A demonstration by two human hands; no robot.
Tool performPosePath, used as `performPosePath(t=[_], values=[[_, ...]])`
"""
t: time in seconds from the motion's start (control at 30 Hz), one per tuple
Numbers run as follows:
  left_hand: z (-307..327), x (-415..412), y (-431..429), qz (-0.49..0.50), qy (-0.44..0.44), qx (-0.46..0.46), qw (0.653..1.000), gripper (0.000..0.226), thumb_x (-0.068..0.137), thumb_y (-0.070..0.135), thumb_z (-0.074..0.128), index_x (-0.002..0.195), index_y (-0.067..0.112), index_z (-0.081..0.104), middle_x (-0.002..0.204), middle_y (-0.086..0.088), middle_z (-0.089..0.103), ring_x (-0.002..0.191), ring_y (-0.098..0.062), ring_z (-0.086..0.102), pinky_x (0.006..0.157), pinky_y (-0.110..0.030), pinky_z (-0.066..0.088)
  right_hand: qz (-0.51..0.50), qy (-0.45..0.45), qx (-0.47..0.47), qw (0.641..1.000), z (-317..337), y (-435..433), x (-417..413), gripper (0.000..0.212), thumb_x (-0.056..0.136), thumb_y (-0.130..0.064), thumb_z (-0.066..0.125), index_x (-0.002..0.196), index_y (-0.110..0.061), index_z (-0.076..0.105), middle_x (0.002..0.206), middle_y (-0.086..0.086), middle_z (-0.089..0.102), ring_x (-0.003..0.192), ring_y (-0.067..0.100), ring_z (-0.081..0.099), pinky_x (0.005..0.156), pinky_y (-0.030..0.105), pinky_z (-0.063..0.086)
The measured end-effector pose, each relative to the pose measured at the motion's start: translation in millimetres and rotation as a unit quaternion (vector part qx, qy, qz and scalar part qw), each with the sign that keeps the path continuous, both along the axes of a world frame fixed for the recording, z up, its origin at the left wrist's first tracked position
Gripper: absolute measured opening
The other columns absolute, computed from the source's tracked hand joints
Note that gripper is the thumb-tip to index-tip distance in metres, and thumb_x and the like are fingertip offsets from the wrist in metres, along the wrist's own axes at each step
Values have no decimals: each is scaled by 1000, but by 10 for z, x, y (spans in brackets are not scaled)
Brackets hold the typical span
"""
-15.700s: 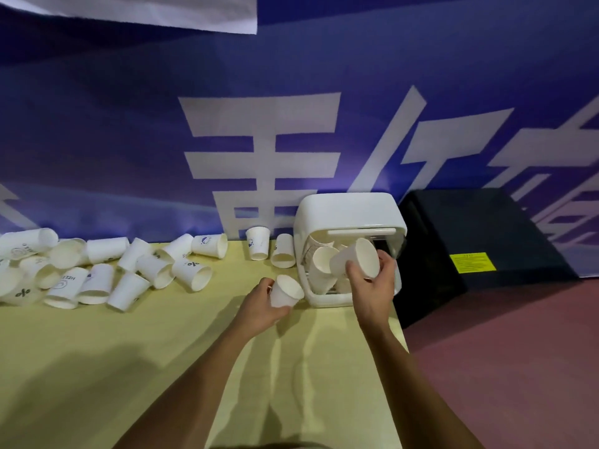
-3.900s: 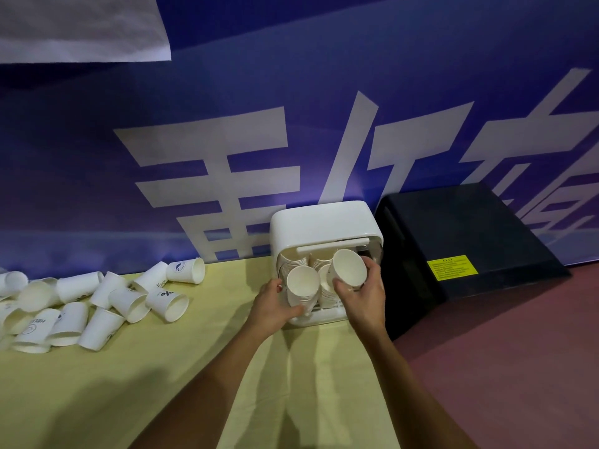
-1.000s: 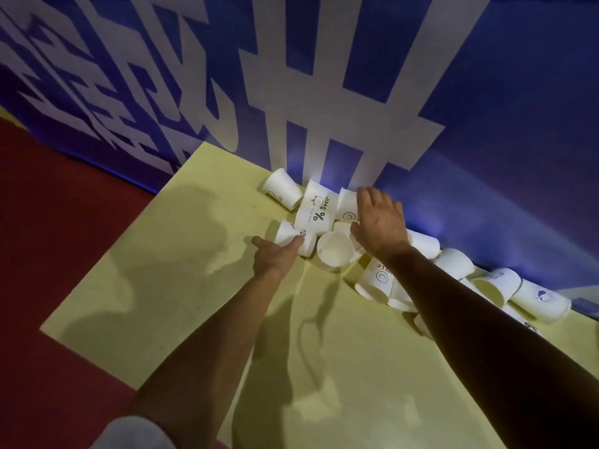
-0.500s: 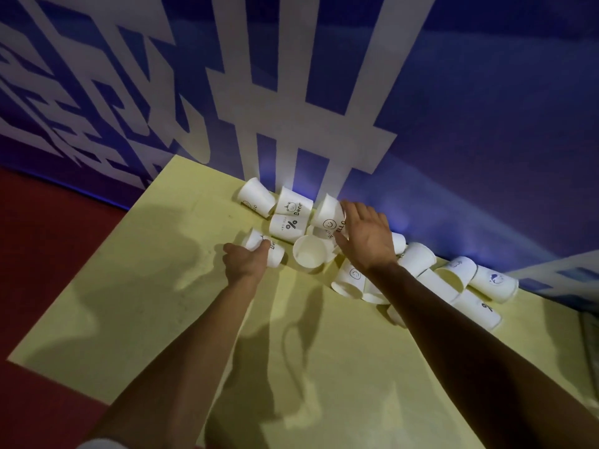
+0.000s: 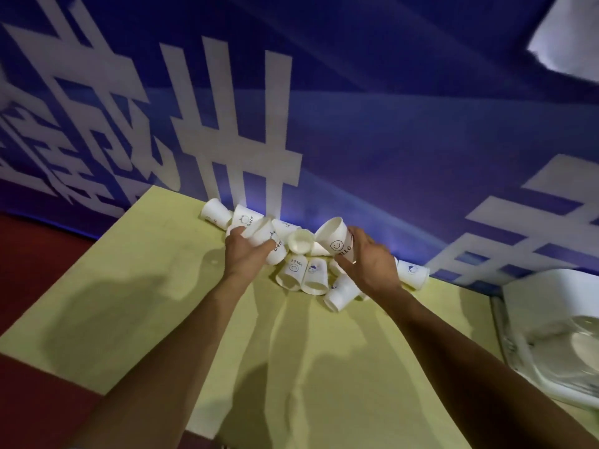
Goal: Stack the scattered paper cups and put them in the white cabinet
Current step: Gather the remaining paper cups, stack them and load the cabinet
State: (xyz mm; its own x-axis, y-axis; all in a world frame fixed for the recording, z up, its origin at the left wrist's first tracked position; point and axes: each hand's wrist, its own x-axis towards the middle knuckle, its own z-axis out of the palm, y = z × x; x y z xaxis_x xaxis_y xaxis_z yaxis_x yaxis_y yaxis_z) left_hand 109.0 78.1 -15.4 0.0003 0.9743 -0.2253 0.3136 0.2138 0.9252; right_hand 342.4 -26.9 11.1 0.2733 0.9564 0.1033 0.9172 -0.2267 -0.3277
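Several white paper cups (image 5: 304, 277) lie scattered on the yellow table (image 5: 162, 303) against the blue wall. My left hand (image 5: 243, 254) grips one cup (image 5: 259, 233) lifted above the heap. My right hand (image 5: 369, 264) holds a cup printed with a smiley and "HELLO" (image 5: 335, 236), its mouth tilted up to the left. The white cabinet (image 5: 551, 335) shows blurred at the right edge, with cups inside it.
The blue banner with large white characters (image 5: 227, 140) stands right behind the cups. Red floor (image 5: 32, 264) lies beyond the table's left edge. A white sheet (image 5: 570, 37) hangs at the top right.
Both hands have lifted a cup each out of the heap. The view has swung right, bringing the cabinet into sight at the right edge.
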Motion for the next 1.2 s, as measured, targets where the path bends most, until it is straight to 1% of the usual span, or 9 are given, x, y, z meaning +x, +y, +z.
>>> performPosePath(t=[0.13,0.23,0.33,0.47,0.67,0.87,0.97,1.07,1.2], values=[[135,376,-643,-56,-6,10,998,75,78,23,82,141,13,43,127,2,52,110,-15,52,86,-25,42,-14,24,8,1000,51,-626,379,53,91,-48,66,133,-23,47,116,0,67,97,31,64,71,38,46],[201,694,-1098,-94,-13,21,995,70,77,18,83,136,15,45,121,2,56,109,-15,56,75,-21,44,-21,44,12,999,76,-1056,629,53,91,-49,65,133,-25,45,117,-1,67,100,29,65,69,36,45],[258,1010,-1447,-147,-11,8,989,71,76,18,82,135,21,42,115,8,58,105,-12,58,76,-23,46,-39,65,28,997,126,-1379,851,53,89,-50,66,132,-25,45,116,-1,67,99,27,65,70,35,47],[299,1401,-1646,-194,6,9,981,61,74,19,81,120,35,45,108,12,60,104,-14,59,70,-24,46,-73,92,36,992,206,-1670,1139,57,88,-59,64,130,-26,45,114,0,67,98,27,66,76,39,54],[272,2203,-1710,-293,-20,-3,956,66,74,18,80,129,32,45,117,6,61,104,-12,60,74,-29,50,-157,106,54,980,305,-2159,1694,61,87,-54,66,135,-25,43,123,1,66,105,25,65,81,40,54],[341,2975,-2062,-382,-14,-1,924,73,75,21,82,136,26,42,122,3,59,110,-16,56,79,-26,46,-244,130,63,959,303,-2754,2135,80,86,-42,73,148,-33,23,130,5,64,111,31,65,85,45,55],[420,3314,-2301,-413,4,8,911,74,75,23,82,136,27,41,123,4,59,111,-18,57,85,-30,48,-265,154,78,949,292,-3051,2396,96,86,-38,75,155,-40,10,146,4,54,124,28,59,95,48,54],[458,3641,-2561,-433,15,12,901,71,75,24,82,134,28,43,124,6,59,109,-17,58,79,-27,47,-267,168,99,944,238,-3312,2688,98,83,-35,78,156,-40,14,151,3,48,131,25,52,98,44,51],[499,4115,-2955,-429,3,13,903,63,73,25,83,125,31,47,121,8,62,103,-12,61,75,-25,48,-276,192,108,935,102,-3668,3154,94,77,-36,80,153,-39,25,142,2,53,126,22,54,100,40,49]])
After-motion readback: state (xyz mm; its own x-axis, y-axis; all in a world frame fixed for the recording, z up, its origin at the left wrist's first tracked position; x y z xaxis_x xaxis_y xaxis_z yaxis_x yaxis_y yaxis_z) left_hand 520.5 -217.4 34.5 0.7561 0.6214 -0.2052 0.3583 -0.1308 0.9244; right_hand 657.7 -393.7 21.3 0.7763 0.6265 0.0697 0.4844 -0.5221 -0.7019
